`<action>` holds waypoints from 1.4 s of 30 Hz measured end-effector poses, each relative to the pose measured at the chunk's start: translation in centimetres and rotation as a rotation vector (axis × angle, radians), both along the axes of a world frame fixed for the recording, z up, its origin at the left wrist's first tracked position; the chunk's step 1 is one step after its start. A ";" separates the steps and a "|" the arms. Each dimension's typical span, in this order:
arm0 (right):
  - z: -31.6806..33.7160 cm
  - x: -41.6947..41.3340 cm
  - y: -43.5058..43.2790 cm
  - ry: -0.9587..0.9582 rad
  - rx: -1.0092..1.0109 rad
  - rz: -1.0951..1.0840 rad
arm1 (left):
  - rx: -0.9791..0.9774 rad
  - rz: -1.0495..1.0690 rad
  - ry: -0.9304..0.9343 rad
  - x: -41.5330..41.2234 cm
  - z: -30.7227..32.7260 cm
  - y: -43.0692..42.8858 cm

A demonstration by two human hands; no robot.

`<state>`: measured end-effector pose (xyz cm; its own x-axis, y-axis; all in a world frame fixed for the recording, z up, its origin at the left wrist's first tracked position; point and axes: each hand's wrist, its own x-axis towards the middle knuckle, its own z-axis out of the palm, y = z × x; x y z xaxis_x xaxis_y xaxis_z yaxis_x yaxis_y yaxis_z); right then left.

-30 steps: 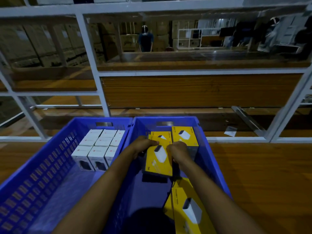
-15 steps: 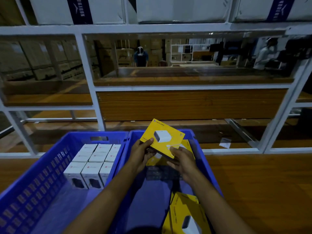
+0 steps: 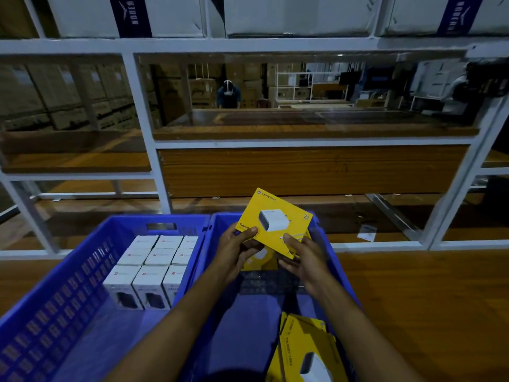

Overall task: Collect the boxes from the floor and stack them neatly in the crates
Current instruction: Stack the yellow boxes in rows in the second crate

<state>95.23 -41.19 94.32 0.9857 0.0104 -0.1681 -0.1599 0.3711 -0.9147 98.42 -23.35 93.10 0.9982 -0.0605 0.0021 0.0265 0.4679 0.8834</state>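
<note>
Brown wooden floor (image 3: 413,299) fills the right side of the frame, and a white rack (image 3: 143,133) with wooden shelves runs across the top half. Two blue crates sit side by side at the bottom. The left crate (image 3: 55,285) has white boxes (image 3: 154,260) packed in neat rows at its far end. The right crate (image 3: 340,274) has more yellow boxes (image 3: 303,351) lying loose at the bottom edge of the frame. Near the middle, both hands hold one yellow box (image 3: 275,216) up in the air over the far end of the right crate. The left hand (image 3: 237,252) pinches its near left edge, thumb on top and fingers curled under. The right hand (image 3: 305,257) pinches its near right edge the same way. The yellow box is tilted, with one corner pointing up and its picture side facing the camera. Its long side slants down to the right. A bit of yellow shows just under the hands, so the spot to fill looks to be straight below. Both hands are equally close. I think the box must turn flat and square to the crate wall before it goes down.
</note>
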 end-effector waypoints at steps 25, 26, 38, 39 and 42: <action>-2.6 -1.5 2.9 -1.208 -1.338 -0.407 | 0.056 0.066 0.229 -1.0 0.8 -0.1; -3.1 -1.2 2.9 -1.180 -1.308 -0.396 | 0.092 0.073 0.232 -1.1 0.5 -0.3; -4.0 -0.8 3.9 0.122 0.140 -0.038 | 0.233 0.034 0.126 -0.7 0.8 -0.7; -4.0 -0.8 3.9 0.153 0.142 -0.020 | 0.240 0.040 0.122 -0.6 0.6 -0.6; -3.5 -1.3 4.2 0.165 0.093 0.030 | 0.250 0.047 0.118 -0.4 0.2 -0.3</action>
